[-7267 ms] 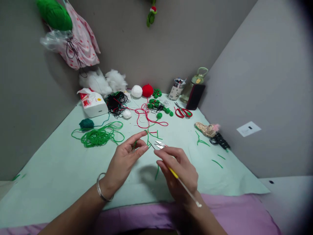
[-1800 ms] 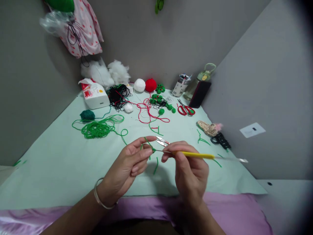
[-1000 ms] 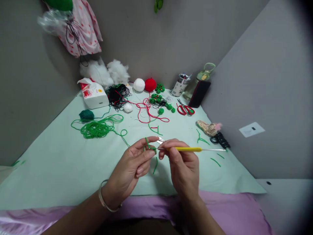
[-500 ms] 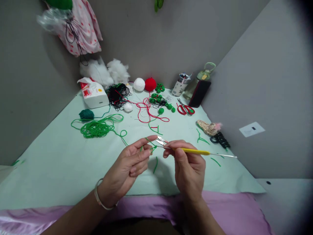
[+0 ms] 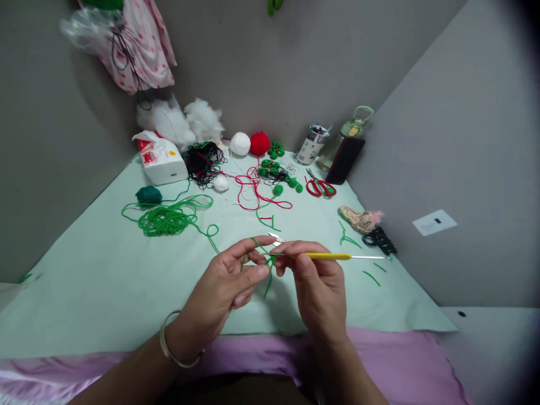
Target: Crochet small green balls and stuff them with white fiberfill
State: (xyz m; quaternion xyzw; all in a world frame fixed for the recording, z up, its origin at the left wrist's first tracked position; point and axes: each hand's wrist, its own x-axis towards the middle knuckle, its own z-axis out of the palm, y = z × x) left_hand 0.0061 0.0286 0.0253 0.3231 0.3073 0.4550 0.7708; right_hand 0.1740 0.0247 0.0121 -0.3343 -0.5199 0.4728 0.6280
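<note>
My right hand is closed round a crochet hook with a yellow handle, its metal tip pointing left to my left hand. Green yarn runs over the raised index finger of my left hand, whose fingers are curled round the strand. A small green loop or knot sits at the hook's shaft between the two hands, partly hidden by fingers. From there the strand leads left to a loose pile of bright green yarn. Small silver snips lie just behind my fingertips.
At the back are a tissue pack, white stuffing, black yarn, a white ball and a red ball. Red-handled scissors, a pen cup, a bottle and a phone stand or lie at the back right.
My right hand and the hook have moved left, so the hands are closer together. The hook's tip now reaches past the knot to my left fingers, and the hook lies more level.
</note>
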